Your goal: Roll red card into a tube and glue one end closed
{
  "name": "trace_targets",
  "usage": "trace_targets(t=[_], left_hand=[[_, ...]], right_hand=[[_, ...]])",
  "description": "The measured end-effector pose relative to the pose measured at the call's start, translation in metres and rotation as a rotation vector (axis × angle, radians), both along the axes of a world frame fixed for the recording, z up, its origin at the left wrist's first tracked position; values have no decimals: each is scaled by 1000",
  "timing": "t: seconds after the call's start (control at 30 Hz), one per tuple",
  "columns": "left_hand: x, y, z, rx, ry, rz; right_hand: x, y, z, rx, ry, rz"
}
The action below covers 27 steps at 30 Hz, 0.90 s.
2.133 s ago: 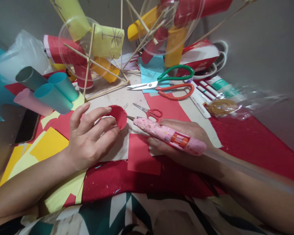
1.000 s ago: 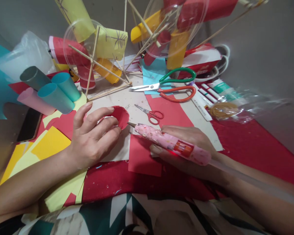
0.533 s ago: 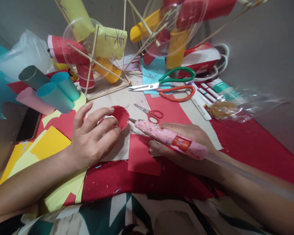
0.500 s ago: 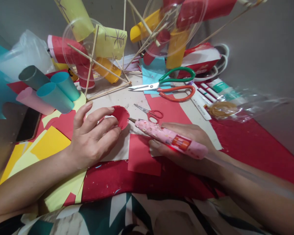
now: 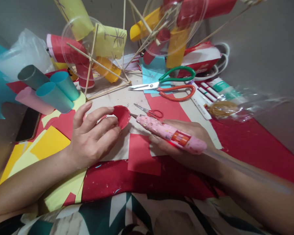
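Observation:
Fingers of my left hand (image 5: 95, 135) are wrapped round a red paper tube (image 5: 122, 117), its open end tilted up toward me. My right hand (image 5: 183, 137) grips a pink glue gun (image 5: 170, 133) with an orange-red window and a clear glue stick out of its back end. The gun's dark metal tip meets the right rim of the tube. Small red-handled scissors (image 5: 155, 113) lie just behind the gun. A red paper square (image 5: 144, 156) lies below, between my hands.
Large scissors (image 5: 149, 86) with green and red handles lie behind. Stick-and-cup wheels (image 5: 90, 58) stand at the back. Paper tubes (image 5: 54, 98) and yellow paper (image 5: 50, 142) are at left; markers (image 5: 205, 94) and rubber bands (image 5: 220, 109) at right.
The glue gun has shifted slightly up, its tip moving a little up and right along the tube's rim. My left hand holds the tube nearly as before.

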<state>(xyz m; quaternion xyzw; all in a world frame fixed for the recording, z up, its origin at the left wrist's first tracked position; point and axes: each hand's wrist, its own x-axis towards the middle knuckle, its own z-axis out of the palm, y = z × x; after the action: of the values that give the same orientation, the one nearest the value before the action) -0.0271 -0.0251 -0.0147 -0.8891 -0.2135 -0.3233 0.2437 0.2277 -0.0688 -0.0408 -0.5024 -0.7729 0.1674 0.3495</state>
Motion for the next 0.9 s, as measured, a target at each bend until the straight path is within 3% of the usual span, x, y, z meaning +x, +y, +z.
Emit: trace_targets(t=[0.73,0.9], left_hand=[[-1,1,-2,-21,-8,21],[-1,1,-2,-11,-16,34]], right_hand=[[1,-1,-5,68,-96,75],[1,-2,-3,116,-14,46]])
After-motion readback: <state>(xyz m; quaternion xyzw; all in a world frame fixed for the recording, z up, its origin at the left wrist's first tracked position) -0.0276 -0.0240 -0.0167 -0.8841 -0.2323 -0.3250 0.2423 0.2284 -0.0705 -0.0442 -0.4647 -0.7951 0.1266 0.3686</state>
